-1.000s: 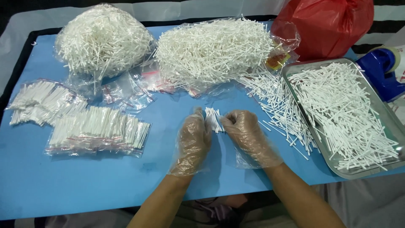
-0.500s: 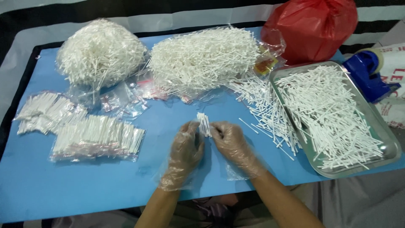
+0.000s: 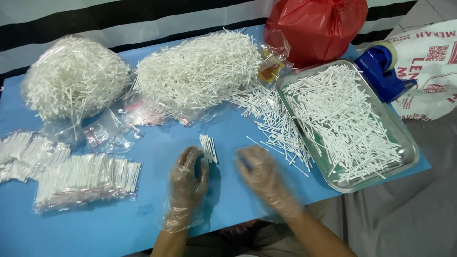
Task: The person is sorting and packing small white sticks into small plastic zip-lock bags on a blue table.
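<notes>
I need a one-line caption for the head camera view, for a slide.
Gloved left hand holds a small bundle of white sticks above a blue table; the blurred right hand is beside it.

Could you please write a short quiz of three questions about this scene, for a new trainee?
1. True or false: the left hand, in a clear plastic glove, holds a small bundle of thin white sticks.
2. Multiple choice: the loose white sticks at the right lie in (A) a red bowl, (B) a rectangular silver metal tray, (C) a brown cardboard box.
3. Fill in: the table surface is covered in ___.

Key:
1. True; its fingers touch the bundle.
2. B.
3. Blue. The right hand is blurred and seems empty.
</notes>
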